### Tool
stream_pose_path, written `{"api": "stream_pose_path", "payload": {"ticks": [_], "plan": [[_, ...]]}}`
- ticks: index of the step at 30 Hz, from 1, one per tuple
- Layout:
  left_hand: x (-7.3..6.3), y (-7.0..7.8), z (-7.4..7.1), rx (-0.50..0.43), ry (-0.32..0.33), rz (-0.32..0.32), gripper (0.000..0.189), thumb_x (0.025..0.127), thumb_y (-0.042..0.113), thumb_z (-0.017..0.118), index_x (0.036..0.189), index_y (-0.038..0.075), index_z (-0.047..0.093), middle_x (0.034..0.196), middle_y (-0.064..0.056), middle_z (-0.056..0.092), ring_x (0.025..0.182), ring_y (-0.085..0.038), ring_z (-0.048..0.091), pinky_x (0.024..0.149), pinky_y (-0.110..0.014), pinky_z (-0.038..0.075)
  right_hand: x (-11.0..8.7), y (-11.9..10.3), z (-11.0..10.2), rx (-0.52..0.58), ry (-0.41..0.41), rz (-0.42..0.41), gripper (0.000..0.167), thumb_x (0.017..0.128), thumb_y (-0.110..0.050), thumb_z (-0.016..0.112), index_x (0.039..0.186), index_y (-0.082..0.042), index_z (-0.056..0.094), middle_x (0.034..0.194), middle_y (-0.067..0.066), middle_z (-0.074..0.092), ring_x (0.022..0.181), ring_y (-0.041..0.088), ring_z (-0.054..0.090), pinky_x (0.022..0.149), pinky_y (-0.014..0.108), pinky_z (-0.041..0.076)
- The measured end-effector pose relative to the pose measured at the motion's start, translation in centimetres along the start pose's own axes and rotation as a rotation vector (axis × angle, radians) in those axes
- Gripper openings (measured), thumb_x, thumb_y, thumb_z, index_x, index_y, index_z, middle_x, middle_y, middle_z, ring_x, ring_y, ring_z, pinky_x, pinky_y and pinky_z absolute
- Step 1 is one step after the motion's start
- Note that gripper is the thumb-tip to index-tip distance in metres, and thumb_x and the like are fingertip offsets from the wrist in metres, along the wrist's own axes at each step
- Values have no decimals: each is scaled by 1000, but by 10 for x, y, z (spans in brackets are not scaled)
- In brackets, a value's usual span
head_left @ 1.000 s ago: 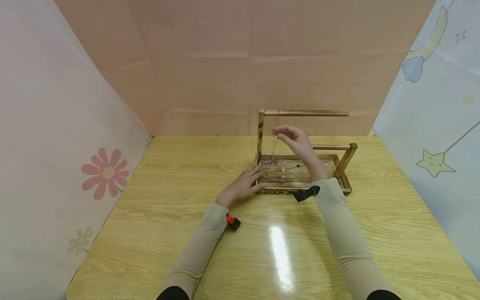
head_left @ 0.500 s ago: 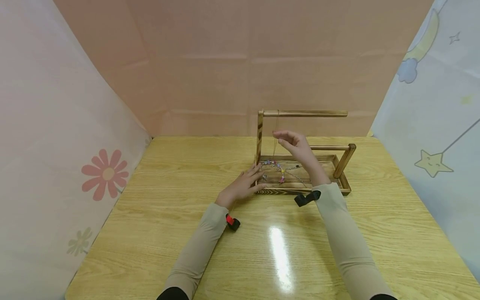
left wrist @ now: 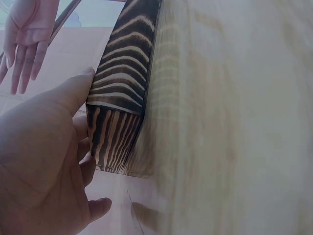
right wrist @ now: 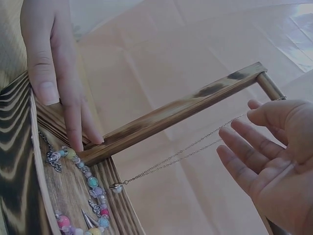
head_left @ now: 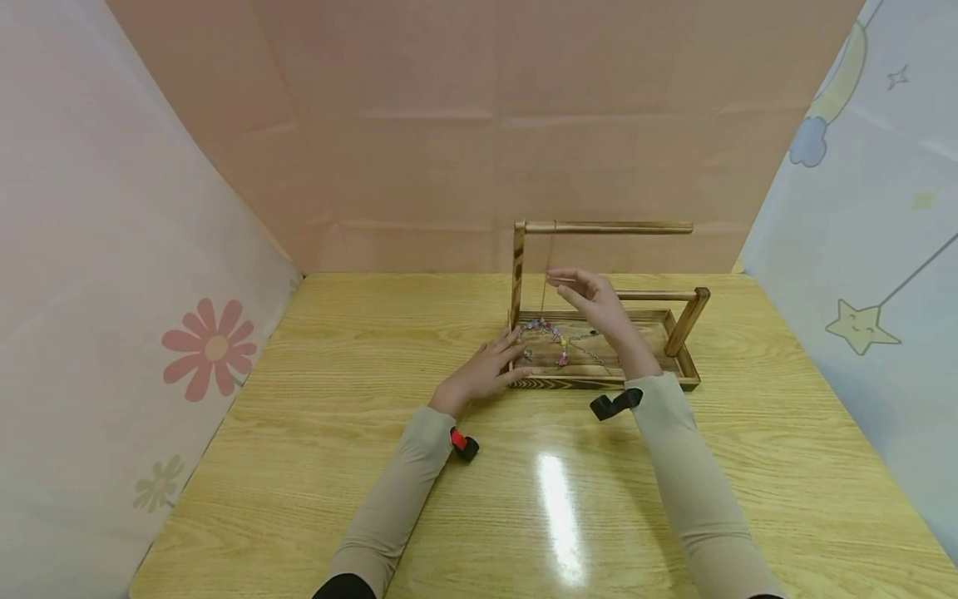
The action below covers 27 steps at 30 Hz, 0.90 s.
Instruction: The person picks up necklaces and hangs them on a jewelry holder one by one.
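Note:
A wooden jewelry stand with a tray base and an upper bar stands on the table. Over that bar hangs a thin chain necklace, its small pendant low beside the tray wall. My right hand is raised at the chain, fingers loosely bent and spread in the right wrist view; the chain runs behind its fingertips. My left hand rests against the tray's left end, thumb at the rim and fingers fairly straight. Colorful beaded jewelry lies in the tray close to the left fingertips.
A lower, shorter bar on a slanted post rises at the stand's right. Silver chain jewelry lies in the tray. Patterned cloth panels border the wooden table at both sides, with a plain pinkish one behind.
My right hand has come down slightly along the necklace. The chain's strands, spread near the fingers before, now hang closer together. My left hand has stayed put.

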<state>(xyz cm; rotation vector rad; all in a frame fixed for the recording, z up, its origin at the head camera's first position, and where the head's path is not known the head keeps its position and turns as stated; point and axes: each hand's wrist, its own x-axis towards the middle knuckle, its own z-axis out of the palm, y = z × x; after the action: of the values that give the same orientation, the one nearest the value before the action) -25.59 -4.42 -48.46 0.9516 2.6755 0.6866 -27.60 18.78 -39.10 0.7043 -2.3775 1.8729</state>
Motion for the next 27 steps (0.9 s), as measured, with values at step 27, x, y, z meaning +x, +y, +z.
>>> {"api": "stream_pose_path", "payload": {"ticks": [27], "plan": [[0,2,-2,-13,-3,6,64,97,51,35,149,16,22,157,0,-1,144,-25,-3,112,-57,4,-21,-9,6,-50,-71,41,34,97,-5,45,127,10,48,127,30,49,110,21,55,99,40,43]]}}
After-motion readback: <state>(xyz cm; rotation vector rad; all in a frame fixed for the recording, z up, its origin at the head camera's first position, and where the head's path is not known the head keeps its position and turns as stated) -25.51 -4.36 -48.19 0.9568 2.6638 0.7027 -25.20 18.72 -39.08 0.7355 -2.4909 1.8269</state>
